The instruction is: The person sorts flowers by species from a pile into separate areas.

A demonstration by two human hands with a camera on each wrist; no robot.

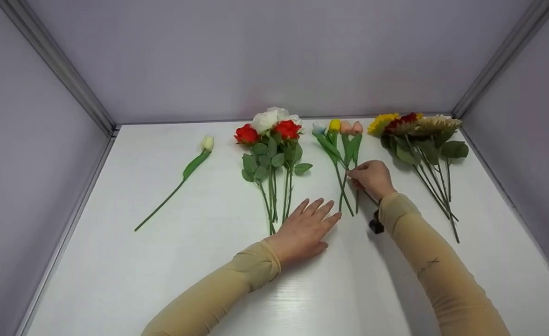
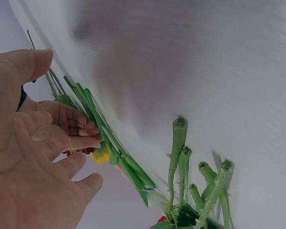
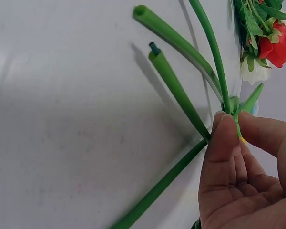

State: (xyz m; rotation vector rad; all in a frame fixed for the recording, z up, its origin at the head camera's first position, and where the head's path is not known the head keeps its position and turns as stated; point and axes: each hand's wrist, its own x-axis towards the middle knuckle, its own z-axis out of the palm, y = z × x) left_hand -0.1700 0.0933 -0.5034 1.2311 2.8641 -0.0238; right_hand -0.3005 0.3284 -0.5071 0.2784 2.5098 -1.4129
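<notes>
My right hand (image 1: 373, 178) pinches a green tulip stem (image 3: 195, 117) between thumb and fingertips, among a small group of artificial tulips (image 1: 347, 148) with blue-white, yellow and pink heads. Their stems cross one another on the table. Fingers spread, my left hand (image 1: 302, 232) is held low just in front, beside the lower stem ends of the artificial roses (image 1: 274, 161). Nothing is in its palm (image 2: 24, 167) in the left wrist view. These roses have red and white heads and lie side by side, stems toward me.
A single white tulip (image 1: 195, 163) lies slanted at the left of the white table (image 1: 115, 275). Yellow, dark red and cream flowers (image 1: 419, 126) lie in a group at the right. Pale panels (image 1: 274, 56) enclose the back and both sides.
</notes>
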